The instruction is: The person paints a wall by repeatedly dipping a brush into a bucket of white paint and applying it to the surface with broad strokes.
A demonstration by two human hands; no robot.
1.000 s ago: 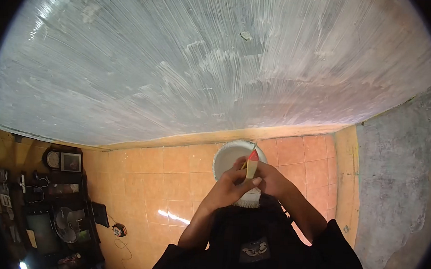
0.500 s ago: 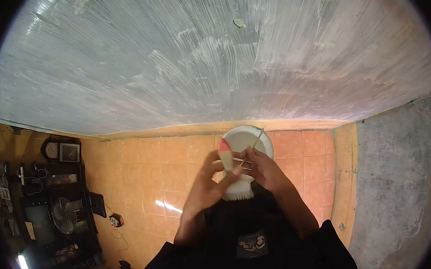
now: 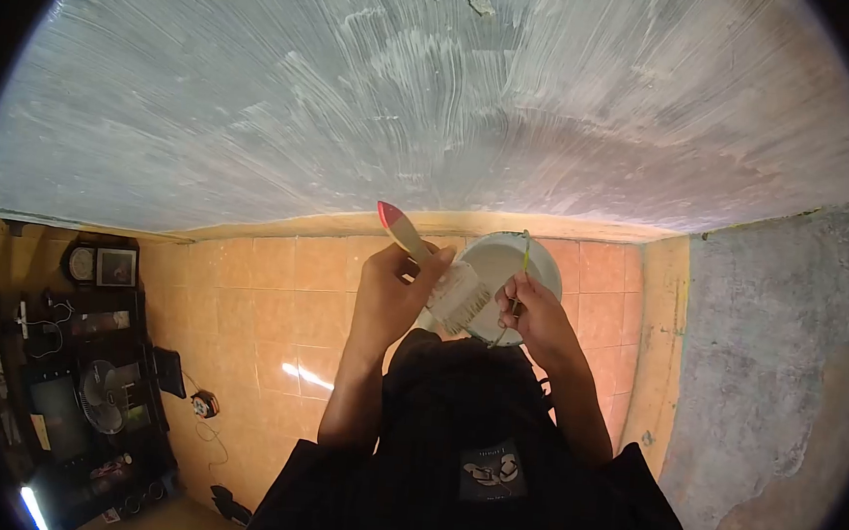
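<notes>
My left hand (image 3: 390,287) is closed around a wide paintbrush (image 3: 404,231) with a pale, red-tipped handle. The brush's whitish bristles (image 3: 467,312) point down to the right, toward my other hand. My right hand (image 3: 539,320) pinches a thin green stick (image 3: 525,256), whose upper end sticks up above the fingers and lower end slants down past them. Below both hands stands a white bucket (image 3: 551,264) with greyish-white liquid inside, overlapped by the bristles and my right hand in this view.
Ahead rises a grey wall (image 3: 436,98) streaked with white brush strokes. Orange floor tiles (image 3: 254,302) lie around the bucket. A second grey wall (image 3: 752,367) is at the right. To the left, a dark shelf unit holds a fan (image 3: 103,397) and a clock (image 3: 81,263).
My hands have moved apart. The brush has swung so its handle leans up to the left and its bristles point toward my right hand. The whole view has shifted slightly.
</notes>
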